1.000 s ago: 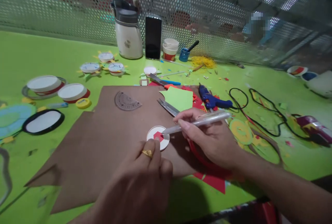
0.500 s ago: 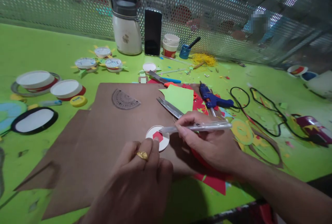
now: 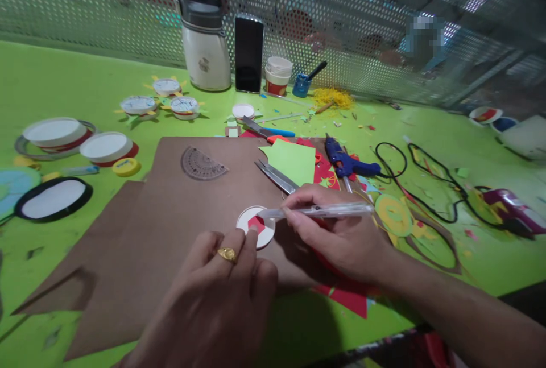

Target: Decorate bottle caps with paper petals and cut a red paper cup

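Observation:
A small white disc (image 3: 268, 234) lies on the brown cardboard (image 3: 205, 209), and a red paper hexagon (image 3: 256, 223) sits on its middle. My left hand (image 3: 230, 277), with a gold ring, presses fingertips down on the hexagon and the disc's near edge; its thumb is partly hidden. My right hand (image 3: 328, 231) is closed round a clear-barrelled pen (image 3: 333, 209), held almost level. The pen's tip meets the hexagon's upper edge; whether it leaves a mark I cannot tell. Scissors (image 3: 275, 176) lie just beyond my right hand, beside light green paper (image 3: 294, 160).
A clear protractor (image 3: 202, 164) rests on the cardboard. Beyond are a craft knife (image 3: 264, 129), a phone (image 3: 249, 54) and a jug (image 3: 206, 49). A blue glue gun (image 3: 347, 160) and its black cable lie right. White discs (image 3: 106, 146) stand left, with paper scraps around.
The whole view has shifted slightly, so things appear a little further left. Both hands keep their hold, with the pen tip still at the hexagon's upper edge.

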Demonstrator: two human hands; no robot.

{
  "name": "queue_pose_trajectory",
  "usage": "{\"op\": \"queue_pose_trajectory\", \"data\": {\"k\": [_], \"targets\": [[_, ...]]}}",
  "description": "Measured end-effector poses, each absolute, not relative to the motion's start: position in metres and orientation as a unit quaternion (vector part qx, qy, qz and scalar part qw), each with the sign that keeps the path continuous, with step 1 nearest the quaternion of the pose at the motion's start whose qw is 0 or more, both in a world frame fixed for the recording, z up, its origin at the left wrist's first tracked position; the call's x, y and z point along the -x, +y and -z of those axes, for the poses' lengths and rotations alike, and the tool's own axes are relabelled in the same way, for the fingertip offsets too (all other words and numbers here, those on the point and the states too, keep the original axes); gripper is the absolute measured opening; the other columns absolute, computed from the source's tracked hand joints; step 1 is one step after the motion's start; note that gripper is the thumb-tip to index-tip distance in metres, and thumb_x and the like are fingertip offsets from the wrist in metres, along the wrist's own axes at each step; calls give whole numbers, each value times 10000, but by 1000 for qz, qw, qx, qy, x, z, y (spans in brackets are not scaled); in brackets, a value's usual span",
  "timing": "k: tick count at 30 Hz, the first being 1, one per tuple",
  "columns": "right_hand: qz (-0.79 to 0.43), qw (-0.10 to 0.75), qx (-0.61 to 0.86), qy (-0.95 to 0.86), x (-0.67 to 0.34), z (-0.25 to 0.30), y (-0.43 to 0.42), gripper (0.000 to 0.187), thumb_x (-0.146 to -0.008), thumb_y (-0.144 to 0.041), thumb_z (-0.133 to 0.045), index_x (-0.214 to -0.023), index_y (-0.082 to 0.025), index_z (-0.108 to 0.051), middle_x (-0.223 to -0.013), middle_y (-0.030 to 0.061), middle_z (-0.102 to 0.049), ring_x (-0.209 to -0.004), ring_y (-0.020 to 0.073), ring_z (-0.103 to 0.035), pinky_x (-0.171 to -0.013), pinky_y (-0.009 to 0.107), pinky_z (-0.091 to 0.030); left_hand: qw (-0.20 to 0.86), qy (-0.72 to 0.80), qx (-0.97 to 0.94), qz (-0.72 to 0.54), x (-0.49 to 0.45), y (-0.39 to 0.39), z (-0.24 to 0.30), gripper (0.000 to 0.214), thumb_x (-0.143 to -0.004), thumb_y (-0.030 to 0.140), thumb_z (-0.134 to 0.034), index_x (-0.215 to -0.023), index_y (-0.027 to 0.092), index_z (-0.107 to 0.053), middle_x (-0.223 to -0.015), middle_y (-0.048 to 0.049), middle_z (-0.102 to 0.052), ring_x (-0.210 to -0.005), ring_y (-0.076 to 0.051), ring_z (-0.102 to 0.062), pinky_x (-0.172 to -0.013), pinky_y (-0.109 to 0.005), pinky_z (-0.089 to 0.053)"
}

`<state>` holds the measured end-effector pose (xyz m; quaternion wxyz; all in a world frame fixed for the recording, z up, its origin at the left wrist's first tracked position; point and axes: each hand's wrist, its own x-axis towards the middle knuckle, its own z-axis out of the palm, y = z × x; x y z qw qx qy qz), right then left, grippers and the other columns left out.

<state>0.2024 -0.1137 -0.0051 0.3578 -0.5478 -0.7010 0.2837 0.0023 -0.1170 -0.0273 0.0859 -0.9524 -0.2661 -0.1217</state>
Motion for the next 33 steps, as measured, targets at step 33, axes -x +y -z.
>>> {"op": "queue_pose_trajectory", "data": {"k": [33], "targets": [[-451, 344, 470, -676, -196, -15, -99, 157, -986, -299, -466, -958, -180, -564, -778, -6, -587, -685, 106, -581, -649, 230, -494, 143, -217, 960, 107, -9, -132, 36, 241, -675, 98, -476, -680, 177, -703, -840, -150, -737, -785, -270, -629, -547, -365, -374]]}}
